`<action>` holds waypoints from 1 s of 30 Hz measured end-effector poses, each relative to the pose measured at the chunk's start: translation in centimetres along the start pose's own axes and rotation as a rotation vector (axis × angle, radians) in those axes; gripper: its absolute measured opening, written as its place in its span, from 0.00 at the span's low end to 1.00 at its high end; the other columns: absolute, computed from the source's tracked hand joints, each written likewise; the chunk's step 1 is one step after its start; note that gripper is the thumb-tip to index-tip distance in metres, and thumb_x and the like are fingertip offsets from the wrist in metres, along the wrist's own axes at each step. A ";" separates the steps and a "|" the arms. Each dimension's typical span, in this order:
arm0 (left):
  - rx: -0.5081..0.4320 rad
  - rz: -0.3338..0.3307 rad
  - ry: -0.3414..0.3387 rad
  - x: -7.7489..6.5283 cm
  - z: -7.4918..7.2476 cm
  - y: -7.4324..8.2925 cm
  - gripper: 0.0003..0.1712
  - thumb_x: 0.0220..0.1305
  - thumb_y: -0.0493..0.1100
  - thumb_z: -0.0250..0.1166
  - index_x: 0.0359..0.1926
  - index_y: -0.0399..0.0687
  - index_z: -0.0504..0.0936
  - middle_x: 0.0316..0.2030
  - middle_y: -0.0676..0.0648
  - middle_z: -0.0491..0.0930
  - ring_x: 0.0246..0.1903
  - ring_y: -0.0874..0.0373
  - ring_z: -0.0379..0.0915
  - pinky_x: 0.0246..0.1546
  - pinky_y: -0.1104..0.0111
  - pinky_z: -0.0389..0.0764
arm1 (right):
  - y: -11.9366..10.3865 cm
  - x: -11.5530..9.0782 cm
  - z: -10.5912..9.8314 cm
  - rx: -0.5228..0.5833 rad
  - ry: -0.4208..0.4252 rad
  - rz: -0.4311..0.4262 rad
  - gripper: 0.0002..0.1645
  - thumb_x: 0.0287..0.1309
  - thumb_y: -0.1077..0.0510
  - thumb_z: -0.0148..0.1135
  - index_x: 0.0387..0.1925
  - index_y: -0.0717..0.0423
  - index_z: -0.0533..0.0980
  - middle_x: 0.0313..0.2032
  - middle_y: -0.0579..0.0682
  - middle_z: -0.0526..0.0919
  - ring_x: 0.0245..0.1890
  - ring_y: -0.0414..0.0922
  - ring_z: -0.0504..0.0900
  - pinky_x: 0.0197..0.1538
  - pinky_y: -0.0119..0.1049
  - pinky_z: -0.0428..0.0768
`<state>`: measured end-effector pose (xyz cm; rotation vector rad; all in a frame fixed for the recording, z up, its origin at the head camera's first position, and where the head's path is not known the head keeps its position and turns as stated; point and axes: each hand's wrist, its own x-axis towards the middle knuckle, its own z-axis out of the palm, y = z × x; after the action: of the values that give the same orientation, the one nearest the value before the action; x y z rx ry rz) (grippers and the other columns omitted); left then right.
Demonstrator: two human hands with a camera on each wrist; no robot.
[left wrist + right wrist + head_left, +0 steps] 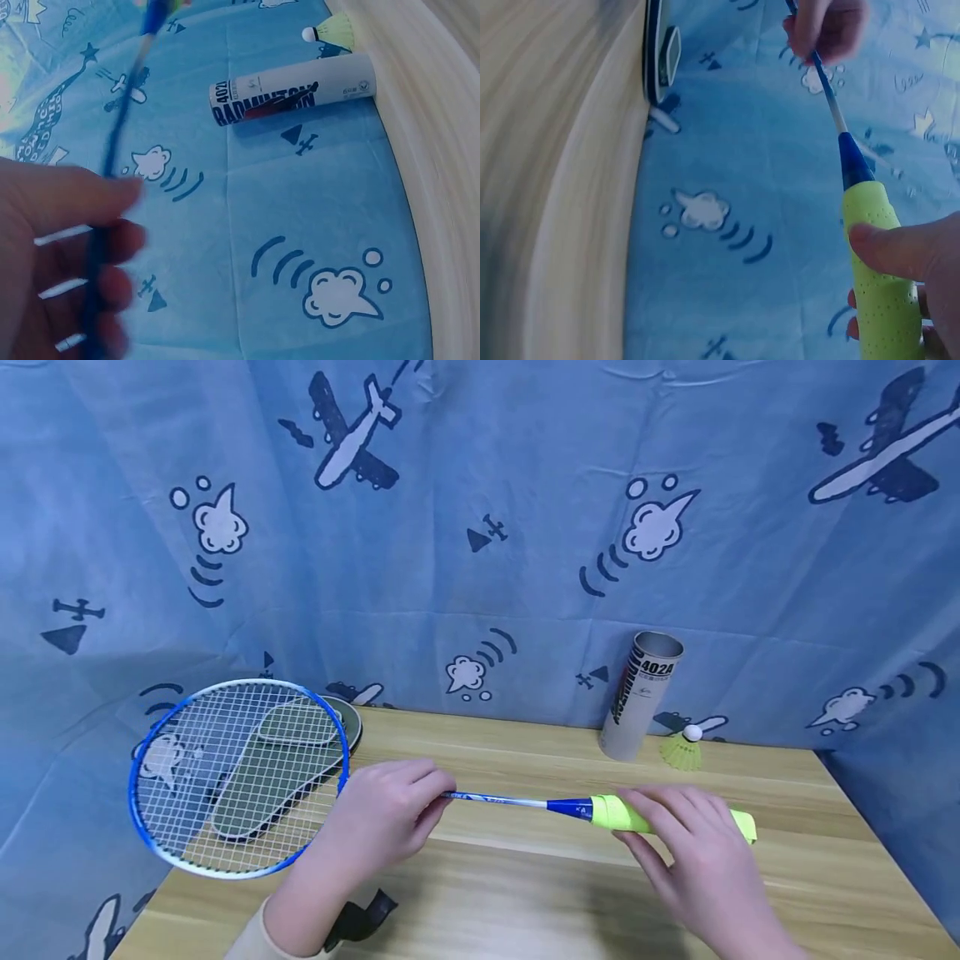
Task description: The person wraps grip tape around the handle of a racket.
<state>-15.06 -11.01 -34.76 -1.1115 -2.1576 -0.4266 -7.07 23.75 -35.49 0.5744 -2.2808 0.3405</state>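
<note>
A badminton racket (508, 801) with a blue and white frame is held lengthwise above the table, its strung head to the left. My left hand (393, 810) grips the thin shaft near the head, the thumb and fingers curled round it in the left wrist view. Round the neon yellow handle (619, 814) my right hand (693, 852) is wrapped; in the right wrist view the thumb lies along the perforated yellow grip (885, 300). Behind the strings shows a green racket cover (262, 777) with a pale edge.
At the back of the wooden table (495, 893) stands an open-topped shuttlecock tube (637, 702). A yellow shuttlecock (682, 750) with a white cork sits to its right. A blue patterned curtain (525, 468) hangs behind. Black strap material (363, 920) shows by the left wrist.
</note>
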 end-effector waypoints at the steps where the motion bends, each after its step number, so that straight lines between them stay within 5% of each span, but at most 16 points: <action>1: 0.010 -0.015 -0.014 -0.1 -0.1 0.1 0.08 0.57 0.37 0.74 0.35 0.55 0.85 0.29 0.59 0.80 0.26 0.64 0.77 0.27 0.69 0.78 | 0.4 -0.4 -0.1 0.004 -0.004 0.006 0.37 0.77 0.31 0.44 0.51 0.56 0.85 0.43 0.49 0.86 0.44 0.52 0.81 0.50 0.46 0.70; 8: 0.068 -0.067 -0.150 -1.1 -0.1 0.8 0.07 0.58 0.43 0.78 0.35 0.57 0.86 0.32 0.60 0.82 0.34 0.61 0.81 0.35 0.66 0.75 | 2.8 -3.5 -1.3 -0.037 -0.129 0.107 0.46 0.70 0.22 0.34 0.49 0.50 0.85 0.41 0.41 0.85 0.41 0.44 0.80 0.46 0.38 0.68; 13: 0.090 -0.052 -0.169 -1.9 0.6 1.4 0.07 0.59 0.45 0.78 0.35 0.58 0.87 0.31 0.60 0.82 0.34 0.63 0.81 0.38 0.66 0.74 | 3.5 -4.7 -1.7 -0.031 -0.185 0.109 0.45 0.67 0.21 0.35 0.49 0.46 0.86 0.41 0.37 0.83 0.38 0.40 0.79 0.45 0.32 0.69; 17: 0.103 -0.064 -0.178 -2.5 1.2 1.8 0.07 0.58 0.44 0.78 0.34 0.57 0.86 0.30 0.60 0.82 0.32 0.63 0.80 0.38 0.66 0.74 | 3.9 -4.9 -1.9 -0.046 -0.219 0.128 0.27 0.51 0.36 0.77 0.48 0.46 0.87 0.42 0.38 0.84 0.37 0.40 0.79 0.43 0.34 0.71; 19: 0.114 -0.070 -0.197 -2.8 1.5 1.8 0.08 0.57 0.45 0.78 0.33 0.57 0.86 0.29 0.60 0.81 0.31 0.64 0.79 0.38 0.66 0.73 | 4.1 -4.9 -1.9 -0.054 -0.256 0.160 0.30 0.37 0.51 0.87 0.47 0.45 0.87 0.42 0.38 0.84 0.37 0.40 0.79 0.41 0.35 0.74; 22: 0.142 -0.064 -0.234 -2.9 2.2 1.7 0.08 0.57 0.45 0.78 0.32 0.58 0.85 0.28 0.60 0.80 0.30 0.63 0.78 0.37 0.66 0.72 | 4.2 -5.0 -1.7 -0.044 -0.356 0.250 0.32 0.34 0.58 0.88 0.48 0.44 0.87 0.43 0.39 0.82 0.38 0.41 0.78 0.39 0.39 0.79; 26: 0.177 -0.018 -0.303 -3.3 3.6 1.8 0.09 0.58 0.44 0.77 0.30 0.58 0.83 0.26 0.59 0.78 0.28 0.63 0.78 0.35 0.66 0.70 | 4.7 -5.5 -1.1 -0.008 -0.515 0.391 0.28 0.41 0.54 0.86 0.49 0.42 0.87 0.43 0.40 0.80 0.40 0.41 0.75 0.39 0.38 0.80; 30: 0.194 0.001 -0.372 -4.0 5.1 2.1 0.09 0.58 0.41 0.74 0.29 0.57 0.81 0.25 0.59 0.78 0.26 0.63 0.78 0.32 0.67 0.69 | 5.3 -6.1 -0.2 0.016 -0.595 0.443 0.24 0.44 0.51 0.84 0.46 0.40 0.86 0.41 0.39 0.79 0.39 0.40 0.74 0.39 0.36 0.78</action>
<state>-13.77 -9.35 -41.21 -1.1504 -2.4549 -0.0040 -5.74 30.23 -40.13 0.1745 -2.9870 0.4433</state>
